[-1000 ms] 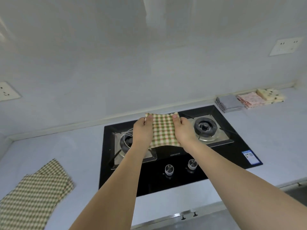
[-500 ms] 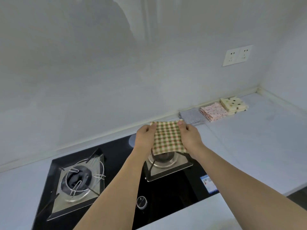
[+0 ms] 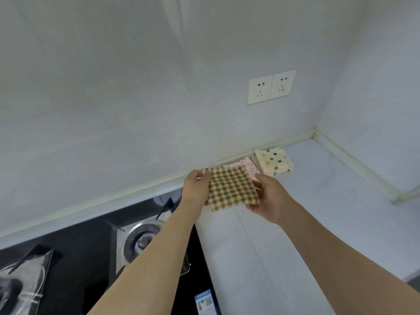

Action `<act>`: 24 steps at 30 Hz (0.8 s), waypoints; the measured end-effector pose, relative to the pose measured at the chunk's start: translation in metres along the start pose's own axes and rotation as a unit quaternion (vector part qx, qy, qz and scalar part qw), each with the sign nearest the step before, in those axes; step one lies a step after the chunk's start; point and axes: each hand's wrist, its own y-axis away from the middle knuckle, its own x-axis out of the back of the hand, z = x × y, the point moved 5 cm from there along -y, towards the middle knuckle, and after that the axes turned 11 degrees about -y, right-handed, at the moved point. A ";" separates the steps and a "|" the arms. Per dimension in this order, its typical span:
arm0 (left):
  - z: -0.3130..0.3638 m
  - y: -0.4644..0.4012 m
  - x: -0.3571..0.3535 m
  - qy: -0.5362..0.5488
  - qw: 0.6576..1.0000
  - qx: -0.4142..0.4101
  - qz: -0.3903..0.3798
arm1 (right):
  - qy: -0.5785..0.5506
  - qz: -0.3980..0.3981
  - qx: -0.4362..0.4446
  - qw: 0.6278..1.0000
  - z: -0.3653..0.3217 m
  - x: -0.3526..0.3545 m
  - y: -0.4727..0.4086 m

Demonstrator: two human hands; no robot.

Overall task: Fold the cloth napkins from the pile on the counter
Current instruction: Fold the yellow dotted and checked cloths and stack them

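Green-and-cream checked napkin [image 3: 231, 188] with pink lines, pink floral napkin [image 3: 251, 165], cream polka-dot napkin [image 3: 273, 161], black hob [image 3: 91, 253], pale grey worktop [image 3: 306, 223]

1. I can make out a blue-and-white sticker [image 3: 205, 303] on the black glass hob [image 3: 91, 258], near its front right corner.
2. It carries a QR code; its lettering is too small for me to read.

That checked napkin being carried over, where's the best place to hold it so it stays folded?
By its two opposite side edges, one hand from each side, as here: the left hand pinches the left edge of the checked napkin and the right hand holds the right edge. It is a flat folded square, so gripping across the stacked layers probably keeps them together.
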 end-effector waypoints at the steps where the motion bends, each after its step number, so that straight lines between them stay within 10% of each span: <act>1: 0.008 -0.011 -0.018 0.001 1.000 0.001 -0.007 | -0.013 0.011 0.003 1.000 -0.014 0.012 -0.009; 12: 0.088 -0.133 -0.247 -0.019 0.997 0.023 -0.078 | -0.081 0.138 0.084 0.984 -0.195 0.130 -0.132; 24: 0.126 -0.215 -0.376 -0.172 0.982 -0.001 -0.078 | 0.104 0.247 0.133 0.954 -0.303 0.218 -0.207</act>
